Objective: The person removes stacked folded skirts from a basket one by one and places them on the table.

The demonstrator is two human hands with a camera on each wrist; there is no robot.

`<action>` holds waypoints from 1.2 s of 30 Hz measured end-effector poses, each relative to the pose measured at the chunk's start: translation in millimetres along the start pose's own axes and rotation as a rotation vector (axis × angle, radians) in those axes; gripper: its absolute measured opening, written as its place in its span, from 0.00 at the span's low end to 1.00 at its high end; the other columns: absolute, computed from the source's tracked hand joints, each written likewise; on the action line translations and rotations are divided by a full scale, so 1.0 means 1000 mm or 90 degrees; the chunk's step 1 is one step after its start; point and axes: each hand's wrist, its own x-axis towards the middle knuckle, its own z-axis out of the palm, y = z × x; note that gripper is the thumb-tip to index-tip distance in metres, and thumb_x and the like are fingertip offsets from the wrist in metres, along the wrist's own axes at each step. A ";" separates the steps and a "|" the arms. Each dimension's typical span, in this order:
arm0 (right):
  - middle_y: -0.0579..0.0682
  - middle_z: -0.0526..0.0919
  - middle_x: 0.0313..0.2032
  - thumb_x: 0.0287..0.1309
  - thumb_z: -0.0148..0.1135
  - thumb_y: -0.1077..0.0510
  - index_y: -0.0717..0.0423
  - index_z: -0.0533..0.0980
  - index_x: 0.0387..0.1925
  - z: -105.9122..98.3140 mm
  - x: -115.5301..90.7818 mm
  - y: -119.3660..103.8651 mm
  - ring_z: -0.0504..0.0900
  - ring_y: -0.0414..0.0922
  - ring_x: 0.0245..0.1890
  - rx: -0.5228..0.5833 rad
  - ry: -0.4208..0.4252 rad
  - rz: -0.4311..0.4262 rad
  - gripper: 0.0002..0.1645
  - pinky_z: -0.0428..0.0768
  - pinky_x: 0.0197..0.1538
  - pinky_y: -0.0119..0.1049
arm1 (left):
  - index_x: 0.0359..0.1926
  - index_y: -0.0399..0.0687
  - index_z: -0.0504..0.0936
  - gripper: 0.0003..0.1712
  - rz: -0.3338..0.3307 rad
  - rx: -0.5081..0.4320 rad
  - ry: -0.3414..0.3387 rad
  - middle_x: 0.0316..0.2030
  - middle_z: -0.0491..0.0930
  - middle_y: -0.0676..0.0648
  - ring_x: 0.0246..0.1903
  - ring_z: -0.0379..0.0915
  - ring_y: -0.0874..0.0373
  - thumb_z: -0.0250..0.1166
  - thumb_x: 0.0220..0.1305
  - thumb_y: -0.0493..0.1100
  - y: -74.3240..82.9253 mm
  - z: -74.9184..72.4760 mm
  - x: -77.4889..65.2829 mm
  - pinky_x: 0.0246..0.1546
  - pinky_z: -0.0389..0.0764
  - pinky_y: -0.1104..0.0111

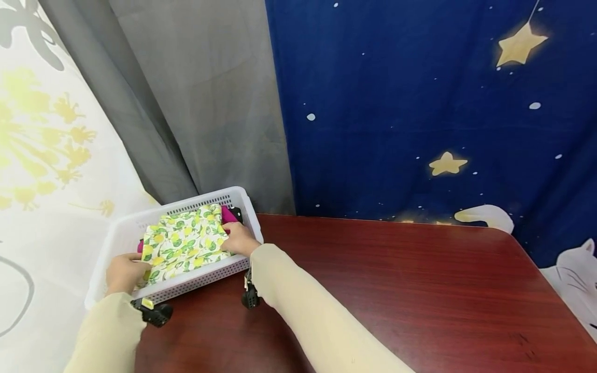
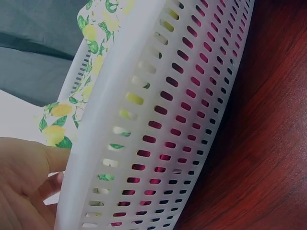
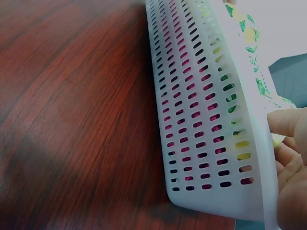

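A folded lemon-print cloth [image 1: 186, 241] lies on top inside a white perforated plastic basket [image 1: 205, 280]. My left hand [image 1: 125, 273] pinches the cloth at its left edge, thumb near the basket rim and fingers curled lower in the left wrist view. At the opposite edge my right hand [image 1: 239, 239] grips the same cloth; in the right wrist view its thumb and fingers close around a yellow-printed corner. Under the cloth, magenta fabric [image 1: 228, 215] and black dotted fabric [image 1: 237, 213] peek out. More magenta shows through the basket's slots in both wrist views.
The basket stands at the left end of a reddish-brown wooden table [image 1: 396, 290]. Behind it hang a grey curtain [image 1: 205, 103] and a blue star-print curtain [image 1: 373, 103]. White patterned fabric [image 1: 56, 207] hangs close along the left side.
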 end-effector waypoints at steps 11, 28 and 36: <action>0.47 0.82 0.33 0.41 0.63 0.73 0.52 0.73 0.56 -0.001 -0.003 0.005 0.73 0.34 0.28 0.091 -0.003 -0.061 0.35 0.69 0.27 0.24 | 0.47 0.22 0.72 0.24 0.040 -0.034 0.020 0.41 0.72 0.27 0.36 0.66 0.44 0.59 0.54 0.38 -0.002 -0.006 -0.003 0.19 0.72 0.68; 0.50 0.83 0.36 0.47 0.61 0.73 0.51 0.73 0.56 -0.011 -0.007 0.008 0.75 0.35 0.28 0.193 0.003 -0.073 0.33 0.70 0.25 0.26 | 0.46 0.22 0.74 0.24 0.076 -0.043 0.029 0.40 0.72 0.28 0.31 0.67 0.51 0.60 0.55 0.40 0.005 -0.017 -0.004 0.20 0.71 0.71; 0.52 0.83 0.40 0.48 0.63 0.72 0.52 0.72 0.57 -0.022 -0.008 0.006 0.77 0.35 0.33 0.200 0.002 -0.106 0.32 0.74 0.29 0.26 | 0.48 0.20 0.72 0.24 0.110 -0.115 0.035 0.23 0.76 0.46 0.15 0.69 0.62 0.59 0.55 0.37 0.012 -0.021 -0.005 0.14 0.75 0.68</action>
